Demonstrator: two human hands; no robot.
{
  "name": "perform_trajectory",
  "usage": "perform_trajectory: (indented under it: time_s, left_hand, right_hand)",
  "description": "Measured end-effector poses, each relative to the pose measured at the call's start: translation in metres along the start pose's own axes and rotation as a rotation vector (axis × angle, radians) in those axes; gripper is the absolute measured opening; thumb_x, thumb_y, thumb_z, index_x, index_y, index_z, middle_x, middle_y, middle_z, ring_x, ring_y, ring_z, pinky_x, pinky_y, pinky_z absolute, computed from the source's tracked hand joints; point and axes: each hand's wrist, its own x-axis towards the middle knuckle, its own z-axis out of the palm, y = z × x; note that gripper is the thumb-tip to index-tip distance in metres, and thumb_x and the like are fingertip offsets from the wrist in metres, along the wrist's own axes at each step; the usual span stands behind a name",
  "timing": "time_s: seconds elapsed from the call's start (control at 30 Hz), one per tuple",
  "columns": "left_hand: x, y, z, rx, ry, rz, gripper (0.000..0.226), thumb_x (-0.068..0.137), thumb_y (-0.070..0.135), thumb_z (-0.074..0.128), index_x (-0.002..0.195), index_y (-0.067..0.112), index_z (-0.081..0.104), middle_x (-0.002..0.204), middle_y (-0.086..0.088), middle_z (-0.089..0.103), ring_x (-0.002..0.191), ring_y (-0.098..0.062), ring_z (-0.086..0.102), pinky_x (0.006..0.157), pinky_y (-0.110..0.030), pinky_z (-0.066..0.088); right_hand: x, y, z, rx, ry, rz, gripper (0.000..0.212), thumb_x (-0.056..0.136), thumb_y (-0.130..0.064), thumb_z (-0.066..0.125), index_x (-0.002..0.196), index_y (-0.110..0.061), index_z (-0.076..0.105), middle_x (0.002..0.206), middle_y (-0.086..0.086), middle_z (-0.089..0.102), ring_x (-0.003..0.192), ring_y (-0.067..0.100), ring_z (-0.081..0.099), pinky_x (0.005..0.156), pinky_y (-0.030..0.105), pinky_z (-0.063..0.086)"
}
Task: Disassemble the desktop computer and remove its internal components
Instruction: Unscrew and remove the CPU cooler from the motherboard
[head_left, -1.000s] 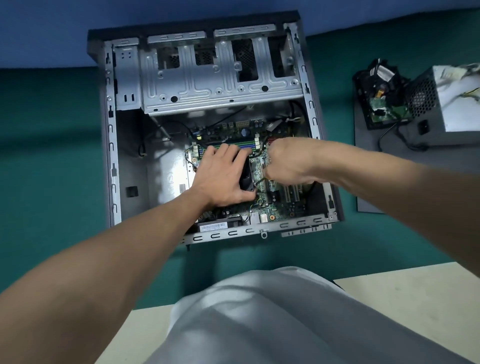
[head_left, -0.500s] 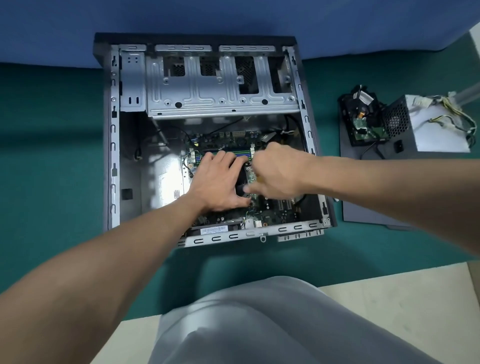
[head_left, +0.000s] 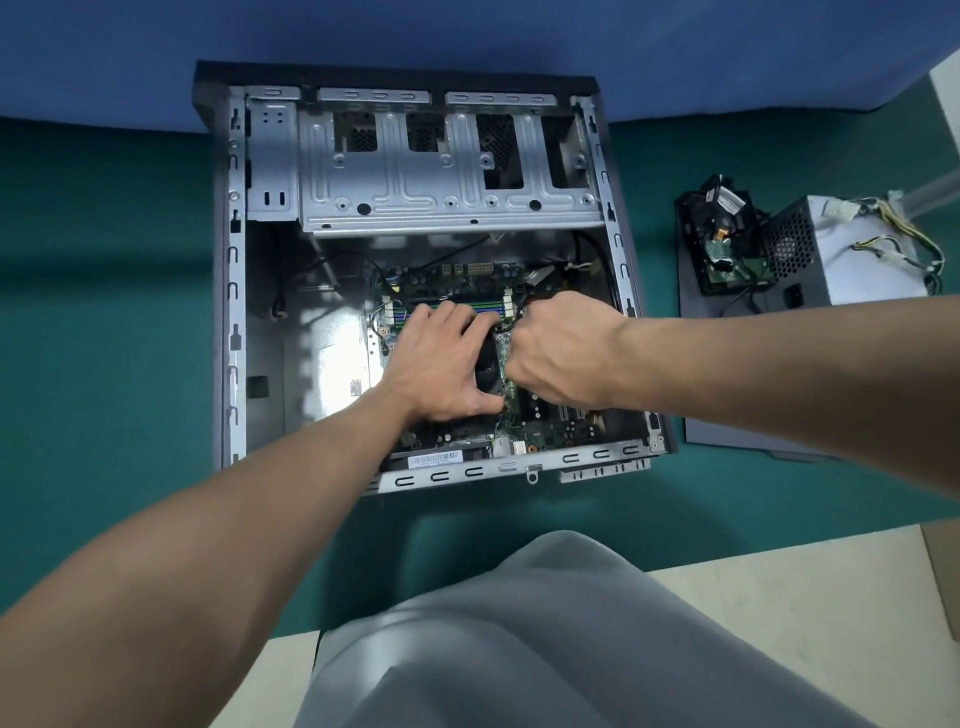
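The open desktop case (head_left: 234, 312) lies on its side on a green mat, its motherboard (head_left: 550, 436) still inside. My left hand (head_left: 436, 364) lies over the black CPU cooler (head_left: 491, 369), with the fingers spread across its top and the thumb hooked under its near edge. My right hand (head_left: 561, 348) is curled into a fist against the cooler's right edge, knuckles up. What its fingers hold is hidden. A black cable (head_left: 511, 325) runs between the two hands. RAM sticks (head_left: 493, 307) show just beyond my left fingertips.
A metal drive cage (head_left: 441, 171) fills the far half of the case. To the right, a power supply (head_left: 857, 254) with loose wires and a removed drive (head_left: 727, 244) rest on a dark side panel (head_left: 727, 415). My grey-clad knee (head_left: 545, 623) is in front.
My right hand has slid left until it is close against the cooler and my left hand. The left hand has stayed on the cooler. The view has shifted slightly.
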Motion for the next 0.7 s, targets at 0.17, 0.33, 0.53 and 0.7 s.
perform_trajectory:
  time_s: [0.17, 0.33, 0.53, 0.7]
  left_hand:
    - [-0.001, 0.000, 0.002, -0.009, 0.036, 0.012, 0.090, 0.060, 0.076, 0.045, 0.126, 0.014, 0.048, 0.110, -0.006, 0.057, 0.101, -0.024, 0.048, 0.086, -0.039, 0.034]
    - [0.000, 0.000, 0.001, -0.003, 0.003, 0.008, 0.101, 0.061, 0.081, 0.042, 0.139, 0.017, 0.039, 0.121, -0.006, 0.055, 0.109, -0.022, 0.048, 0.093, -0.038, 0.033]
    - [0.001, 0.000, 0.000, -0.006, -0.010, 0.001, 0.101, 0.060, 0.080, 0.040, 0.138, 0.017, 0.039, 0.121, -0.006, 0.055, 0.109, -0.023, 0.048, 0.092, -0.039, 0.032]
    - [0.000, 0.001, 0.000, -0.027, -0.001, 0.000, 0.099, 0.059, 0.078, 0.036, 0.136, 0.016, 0.042, 0.118, -0.007, 0.056, 0.106, -0.024, 0.048, 0.089, -0.039, 0.032]
  right_hand:
    - [0.015, -0.002, 0.000, 0.648, 0.024, 0.354, 0.032, 0.086, -0.015, 0.059, 0.063, -0.012, 0.038, 0.061, 0.004, 0.046, 0.048, 0.014, 0.041, 0.041, 0.021, 0.029]
    - [0.015, 0.012, 0.013, 1.784, -0.541, 0.988, 0.023, 0.102, -0.022, 0.038, 0.094, -0.003, 0.050, 0.055, 0.006, 0.054, 0.036, 0.006, 0.033, 0.030, 0.015, 0.027]
    - [0.014, -0.003, 0.005, 0.726, -0.260, 0.508, 0.012, 0.093, -0.010, 0.044, 0.080, -0.009, 0.045, 0.078, 0.004, 0.051, 0.066, 0.020, 0.051, 0.048, 0.024, 0.041]
    - [0.010, -0.010, 0.001, -0.034, -0.065, -0.008, 0.016, 0.096, -0.014, 0.042, 0.086, -0.014, 0.054, 0.069, 0.001, 0.045, 0.062, 0.023, 0.046, 0.047, 0.028, 0.032]
